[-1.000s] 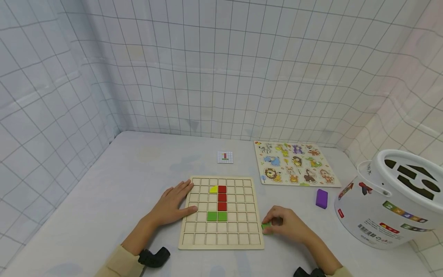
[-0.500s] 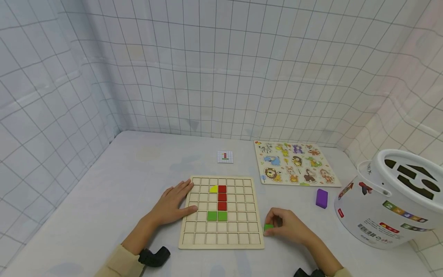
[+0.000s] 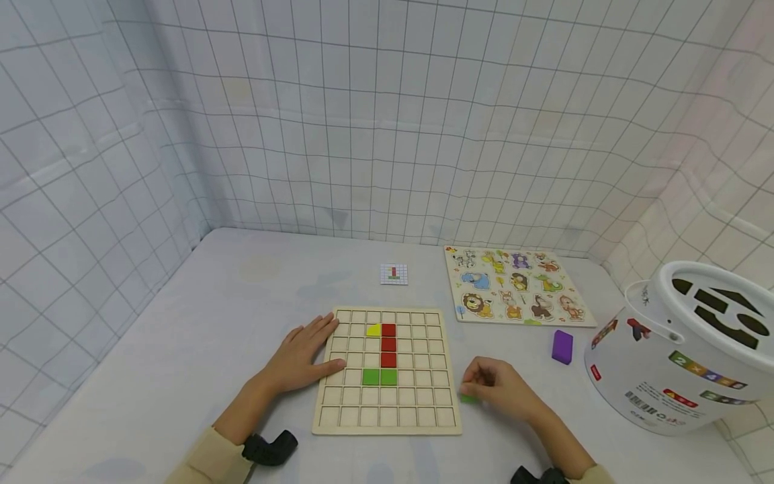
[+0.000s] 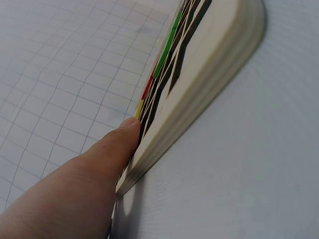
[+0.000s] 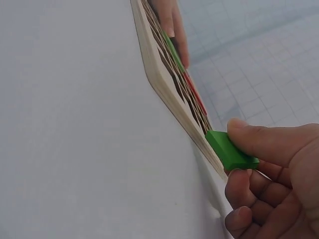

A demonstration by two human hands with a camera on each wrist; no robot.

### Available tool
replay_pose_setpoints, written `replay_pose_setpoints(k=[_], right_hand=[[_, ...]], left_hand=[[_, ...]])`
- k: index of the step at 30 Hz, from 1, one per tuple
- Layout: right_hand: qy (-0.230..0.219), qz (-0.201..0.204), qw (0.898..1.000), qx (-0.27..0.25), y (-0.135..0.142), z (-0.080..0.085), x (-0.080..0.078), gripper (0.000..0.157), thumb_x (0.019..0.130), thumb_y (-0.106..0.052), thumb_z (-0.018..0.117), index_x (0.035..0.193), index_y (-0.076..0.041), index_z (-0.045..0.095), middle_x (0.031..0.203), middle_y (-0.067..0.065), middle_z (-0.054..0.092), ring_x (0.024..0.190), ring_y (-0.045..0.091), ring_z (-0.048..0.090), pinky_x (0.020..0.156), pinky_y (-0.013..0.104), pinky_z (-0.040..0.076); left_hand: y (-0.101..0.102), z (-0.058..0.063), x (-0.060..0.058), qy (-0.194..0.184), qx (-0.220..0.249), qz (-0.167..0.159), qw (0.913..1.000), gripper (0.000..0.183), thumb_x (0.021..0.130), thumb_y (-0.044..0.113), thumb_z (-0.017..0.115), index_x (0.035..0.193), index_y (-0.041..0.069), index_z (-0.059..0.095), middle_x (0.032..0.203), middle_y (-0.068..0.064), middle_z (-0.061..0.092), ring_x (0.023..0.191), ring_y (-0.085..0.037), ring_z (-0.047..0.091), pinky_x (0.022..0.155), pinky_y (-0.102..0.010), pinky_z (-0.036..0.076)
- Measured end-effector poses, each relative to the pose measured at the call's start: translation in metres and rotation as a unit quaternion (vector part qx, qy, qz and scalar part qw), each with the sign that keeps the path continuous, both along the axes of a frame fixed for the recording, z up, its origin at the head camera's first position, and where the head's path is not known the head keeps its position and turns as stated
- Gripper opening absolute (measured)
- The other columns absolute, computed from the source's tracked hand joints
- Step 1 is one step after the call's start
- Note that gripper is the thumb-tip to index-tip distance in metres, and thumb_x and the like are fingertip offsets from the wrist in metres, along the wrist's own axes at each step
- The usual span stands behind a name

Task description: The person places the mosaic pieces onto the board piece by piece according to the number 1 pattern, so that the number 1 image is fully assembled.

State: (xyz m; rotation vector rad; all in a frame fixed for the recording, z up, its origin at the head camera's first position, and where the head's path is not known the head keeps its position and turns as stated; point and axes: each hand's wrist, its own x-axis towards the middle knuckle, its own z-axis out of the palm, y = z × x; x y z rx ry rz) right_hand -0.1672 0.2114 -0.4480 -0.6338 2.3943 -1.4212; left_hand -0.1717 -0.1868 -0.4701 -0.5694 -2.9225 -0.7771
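A wooden grid board (image 3: 417, 417) lies on the table, holding a column of red square tiles (image 3: 388, 345), a yellow piece with one slanted or rounded side (image 3: 374, 330) and two green square tiles (image 3: 379, 377). My left hand (image 3: 302, 359) rests with straight fingers along the board's left edge, thumb over the rim. Just right of the board, my right hand (image 3: 498, 388) pinches a green tile (image 5: 230, 151) between thumb and curled fingers. In the right wrist view the tile is tilted beside the board's edge; in the head view the hand mostly covers it.
A small pattern card (image 3: 394, 274) lies behind the board. At the back right is an animal puzzle board (image 3: 526, 289), with a purple block (image 3: 562, 347) in front of it. A white lidded bucket (image 3: 683, 363) stands at the far right. Gridded cloth (image 3: 363, 134) surrounds the table.
The green tile and my right hand have shifted slightly right, away from the board's edge. The tile has turned in the fingers and shows less in the head view. My left hand has stayed still.
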Motion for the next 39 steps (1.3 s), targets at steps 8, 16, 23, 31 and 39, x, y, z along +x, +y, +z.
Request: replay_pose_setpoints(k=[8,16,23,31,39], right_hand=[[-0.01,0.002,0.999,-0.031,-0.009,0.004,-0.002,0.012,0.089,-0.01,0.072,0.091,-0.001,0.064,0.077,0.004,0.058,0.064,0.008,0.05,0.056,0.021,0.042],[-0.004,0.018,0.999,-0.044,-0.024,0.005,-0.006,0.014,0.089,-0.012,0.072,0.091,-0.001,0.064,0.076,0.002,0.059,0.063,0.007,0.049,0.055,0.02,0.041],[0.003,0.018,0.999,-0.049,-0.037,0.007,-0.009,0.013,0.088,-0.011,0.073,0.09,-0.001,0.064,0.076,0.003,0.059,0.064,0.008,0.05,0.056,0.02,0.041],[0.008,0.023,0.999,-0.048,-0.05,0.003,-0.015,0.013,0.089,-0.011,0.072,0.091,-0.001,0.064,0.077,0.002,0.061,0.065,0.008,0.053,0.059,0.02,0.044],[0.019,0.037,0.998,-0.057,-0.062,-0.002,-0.019,0.012,0.089,-0.012,0.072,0.091,-0.002,0.064,0.077,0.001,0.06,0.064,0.008,0.051,0.058,0.02,0.044]], left_hand=[[0.0,0.001,0.0,0.001,0.0,-0.001,1.0,0.084,0.09,0.053,0.061,0.151,0.003,0.035,0.157,-0.013,0.029,0.144,-0.036,0.025,0.111,-0.059,0.018],[-0.001,0.001,0.0,-0.001,-0.001,-0.001,1.0,0.084,0.09,0.053,0.062,0.151,0.003,0.035,0.157,-0.013,0.029,0.144,-0.036,0.025,0.111,-0.059,0.018],[0.0,-0.002,-0.001,0.0,-0.002,-0.001,1.0,0.084,0.09,0.054,0.061,0.151,0.003,0.035,0.157,-0.012,0.029,0.144,-0.036,0.024,0.111,-0.06,0.018],[0.0,0.0,0.0,0.002,-0.001,-0.002,1.0,0.084,0.09,0.053,0.061,0.151,0.003,0.035,0.157,-0.013,0.03,0.144,-0.036,0.025,0.111,-0.06,0.018],[0.0,0.001,0.0,0.005,-0.003,-0.003,1.0,0.083,0.09,0.053,0.062,0.151,0.002,0.035,0.157,-0.013,0.03,0.143,-0.036,0.026,0.111,-0.06,0.019]])
